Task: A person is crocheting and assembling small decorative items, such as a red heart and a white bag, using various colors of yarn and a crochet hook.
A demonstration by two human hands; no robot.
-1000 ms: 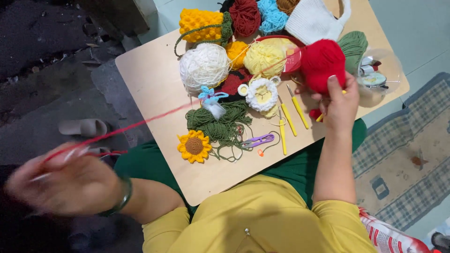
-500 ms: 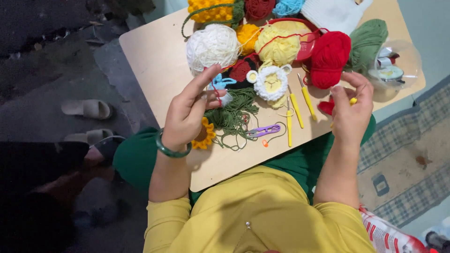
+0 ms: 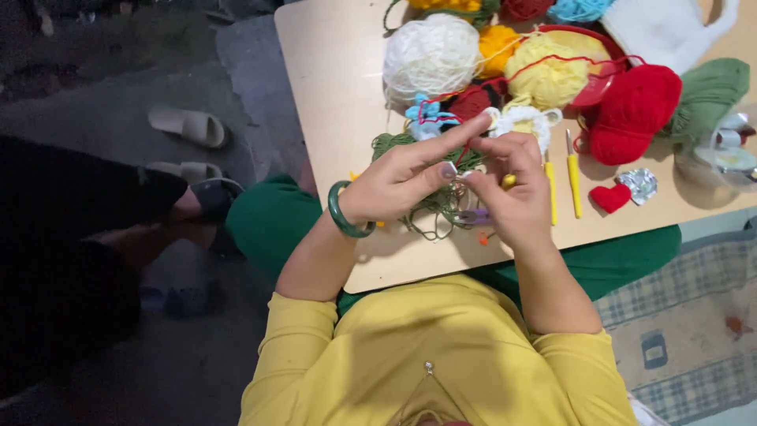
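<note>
Pale wooden lap board, resting across the green-trousered knees of a seated person in a yellow top; dark floor and two pale slippers to the left, a checked mat to the right.

Item, nearest: the two hands, met just above the board's near edge. Left hand, green bangle at the wrist, forefinger stretched out toward the far right, thumb drawn in against the other hand. Right hand, fingers curled shut on a yellow-handled crochet hook; only a stub of the handle shows. Fingertips of both hands touch, pinched together on a strand of red yarn; what lies between them is too small to tell.

Item: the strand runs up and away from the pinch, over a small light-blue crocheted flower, to the ball of red yarn at far right, which lies nearer the right hand.

Item, under the hands: a tangle of dark green yarn.

Item, right of the hands: two spare yellow hooks, long axes pointing away; a small red heart.

Item, farthest: cream and yellow yarn balls.
</note>
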